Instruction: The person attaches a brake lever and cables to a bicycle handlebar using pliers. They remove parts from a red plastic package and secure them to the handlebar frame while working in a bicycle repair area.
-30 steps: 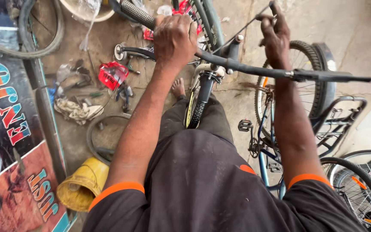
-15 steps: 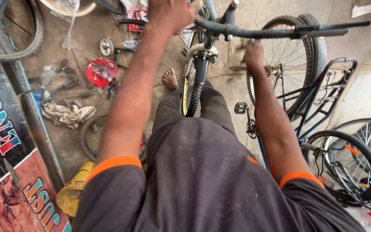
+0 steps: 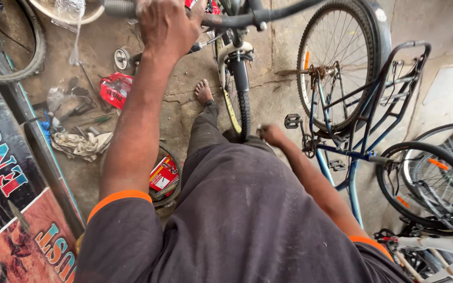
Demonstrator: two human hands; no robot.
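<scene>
Head view: left grip clenched on the handlebar, right hand now dropped to the front wheel.

Left hand (image 3: 166, 26) grasps the black handlebar (image 3: 247, 18) near its stem. The right hand (image 3: 271, 134), which was up on the bar a second ago, has come down beside the front tyre (image 3: 242, 107) between the knees; whether it grasps anything I cannot tell. So the bar is now steadied one-handed. Left of the grip, a pale basin (image 3: 66, 13) holds a clear plastic bag; below it, a loose tyre ring (image 3: 170, 181) on the floor encloses a red box (image 3: 163, 174).
</scene>
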